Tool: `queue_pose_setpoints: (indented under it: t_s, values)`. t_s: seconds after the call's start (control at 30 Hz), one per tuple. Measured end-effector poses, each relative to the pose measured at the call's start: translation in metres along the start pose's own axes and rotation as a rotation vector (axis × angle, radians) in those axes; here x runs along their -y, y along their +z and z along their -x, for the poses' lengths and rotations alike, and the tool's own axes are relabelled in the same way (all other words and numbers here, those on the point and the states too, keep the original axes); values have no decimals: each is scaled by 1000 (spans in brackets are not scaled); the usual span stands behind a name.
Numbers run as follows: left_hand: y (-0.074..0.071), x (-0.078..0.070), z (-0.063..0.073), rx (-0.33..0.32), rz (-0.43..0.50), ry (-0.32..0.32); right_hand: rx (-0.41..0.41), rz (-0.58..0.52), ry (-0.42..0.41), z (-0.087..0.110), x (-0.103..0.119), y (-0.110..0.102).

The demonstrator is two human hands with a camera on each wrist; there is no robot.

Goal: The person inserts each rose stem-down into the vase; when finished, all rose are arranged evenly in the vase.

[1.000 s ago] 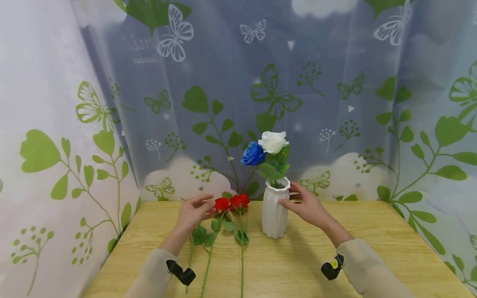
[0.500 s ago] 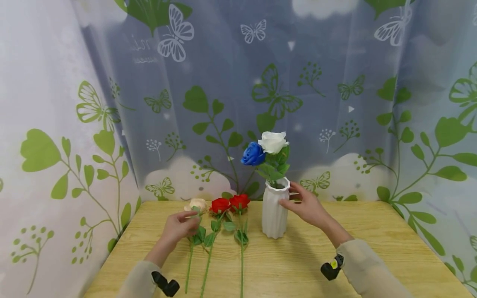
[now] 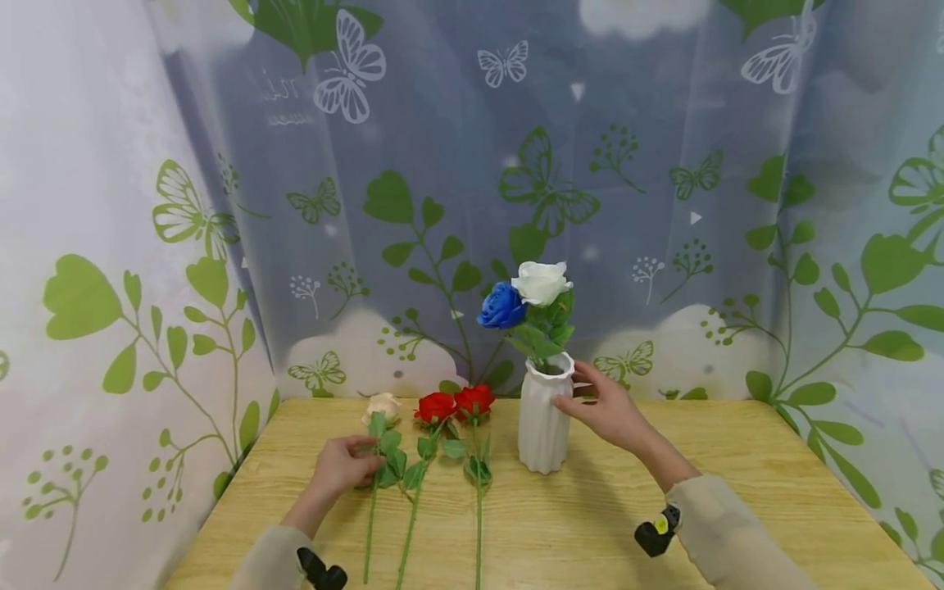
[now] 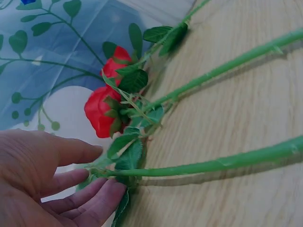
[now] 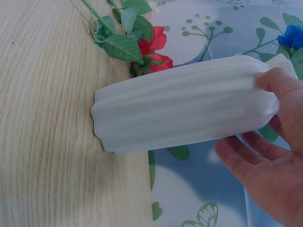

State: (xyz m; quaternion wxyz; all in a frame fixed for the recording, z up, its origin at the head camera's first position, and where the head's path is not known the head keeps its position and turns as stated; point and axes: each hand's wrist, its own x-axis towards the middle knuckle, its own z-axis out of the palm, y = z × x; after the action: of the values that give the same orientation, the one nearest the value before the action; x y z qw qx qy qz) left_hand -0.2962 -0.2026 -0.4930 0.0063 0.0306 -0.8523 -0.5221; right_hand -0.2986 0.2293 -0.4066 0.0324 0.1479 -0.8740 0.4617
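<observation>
My left hand [image 3: 344,469] is at the leafy upper stem of a cream rose [image 3: 382,409] lying on the table. In the left wrist view, the thumb is above the green stem [image 4: 213,165] and the fingers [image 4: 109,194] reach beneath it, with a gap between thumb and fingertips. My right hand [image 3: 606,410] holds the white fluted vase [image 3: 544,422] near its neck, thumb on the front and fingers behind. Upright in the vase are a white rose [image 3: 542,283] and a blue rose [image 3: 502,306]. The vase stands on the table.
Two red roses, one [image 3: 435,407] beside the cream rose and another [image 3: 474,399] nearer the vase, lie with stems toward the front of the wooden table [image 3: 590,524]. A patterned curtain [image 3: 442,123] hangs behind and at both sides.
My left hand has moved left and toward me, from beside the red roses down to the cream rose's stem, uncovering its bloom. The cream rose has shifted slightly. The right hand and vase stay put.
</observation>
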Motion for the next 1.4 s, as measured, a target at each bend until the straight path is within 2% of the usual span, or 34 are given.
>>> queue_pose_setpoints:
  t_s: [0.2,0.4,0.53,0.7,0.83,1.13,1.4]
  values:
    - [4,9,-1,-24,-97,27,0,-7,6,1,0,0]
    - [6,12,-3,-47,-115,35,-2,-5,9,0,-1,0]
    - [5,9,-1,-47,-65,39,-5,-5,8,1,0,0]
    - [5,3,0,-44,48,27,-6,-7,8,1,0,0]
    - [4,-10,2,-44,124,32,-5,3,13,-1,-3,0]
    - [4,-39,6,-44,206,47,-7,-4,13,-1,-5,1]
    - [4,-57,5,-34,332,42,-13,-9,7,-1,-4,1]
